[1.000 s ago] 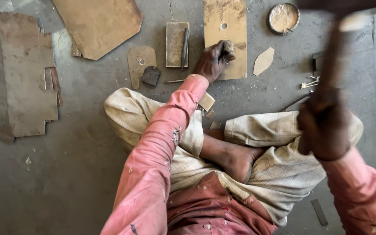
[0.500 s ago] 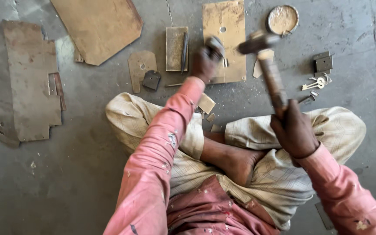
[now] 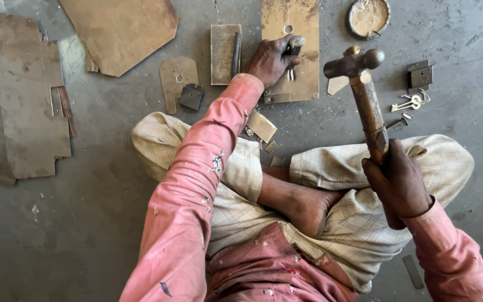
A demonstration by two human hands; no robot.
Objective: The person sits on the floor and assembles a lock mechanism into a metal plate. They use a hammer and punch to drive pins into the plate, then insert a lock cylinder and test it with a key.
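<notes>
My left hand (image 3: 269, 60) grips a short metal punch (image 3: 293, 47) and holds it upright on a tall rusty metal sheet (image 3: 303, 33) lying on the floor. My right hand (image 3: 398, 182) is closed around the wooden handle of a hammer (image 3: 364, 92). The hammer's dark metal head hangs to the right of the punch, a little apart from it. I sit cross-legged with one bare foot (image 3: 303, 207) between my knees.
Several cut rusty sheets lie on the concrete floor, a large one (image 3: 118, 28) at the top and a stepped one (image 3: 26, 95) at the left. A thick block (image 3: 223, 53), a round tin lid (image 3: 368, 17), a dark lock body (image 3: 420, 75) and keys (image 3: 409, 103) lie nearby.
The hammer swung down from high on the right onto the punch, and now its head has lifted back off to the right. My left hand stayed on the punch.
</notes>
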